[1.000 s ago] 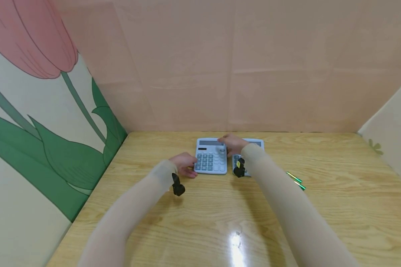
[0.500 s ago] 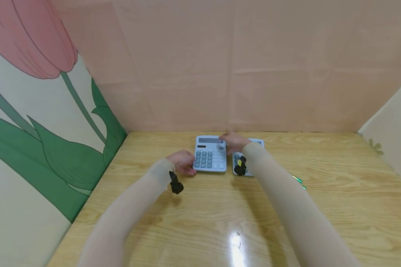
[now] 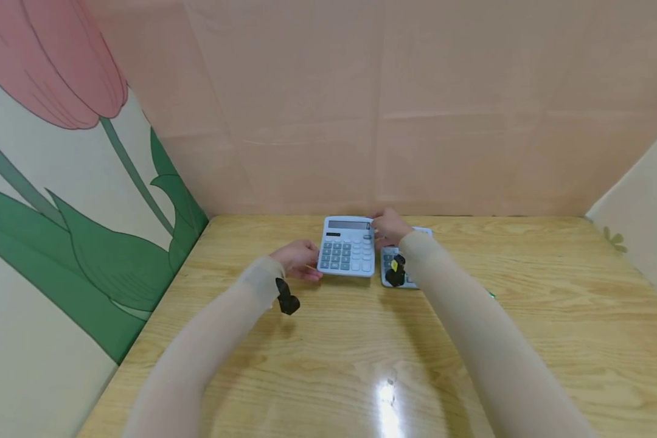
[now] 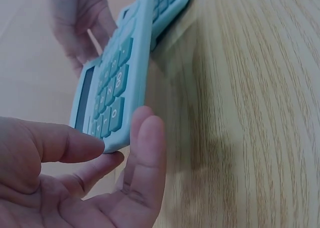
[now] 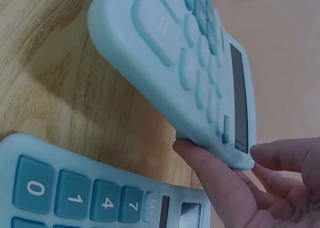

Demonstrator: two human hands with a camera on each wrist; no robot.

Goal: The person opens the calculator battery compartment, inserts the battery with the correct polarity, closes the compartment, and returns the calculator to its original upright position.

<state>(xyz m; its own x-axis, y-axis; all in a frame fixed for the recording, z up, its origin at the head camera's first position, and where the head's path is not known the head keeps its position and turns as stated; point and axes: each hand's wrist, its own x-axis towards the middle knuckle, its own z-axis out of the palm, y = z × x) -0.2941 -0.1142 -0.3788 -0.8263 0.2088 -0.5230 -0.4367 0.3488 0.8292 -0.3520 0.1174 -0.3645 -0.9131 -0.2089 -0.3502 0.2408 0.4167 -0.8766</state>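
A pale blue calculator [image 3: 347, 246] with grey-blue keys is held between both hands, raised off the wooden table. My left hand [image 3: 298, 260] pinches its lower left edge, thumb on the key side and fingers beneath, as the left wrist view shows. At the upper right corner my right hand [image 3: 390, 227] grips it, with the thumb near the dark display [image 5: 239, 98]. A second, matching calculator [image 5: 75, 188] lies flat on the table just to the right, partly covered by my right hand and wrist in the head view.
The wooden table [image 3: 328, 353] runs back to a pink-beige sheet [image 3: 306, 121]. A green shiny tip [image 3: 491, 295] peeks out beside the right forearm. A tulip-printed panel [image 3: 87, 213] stands at left, a pale panel [image 3: 646, 213] at right.
The held calculator has risen off the table and its far edge has moved toward the back sheet. Both hands moved up with it. The right forearm now covers most of the green sticks.
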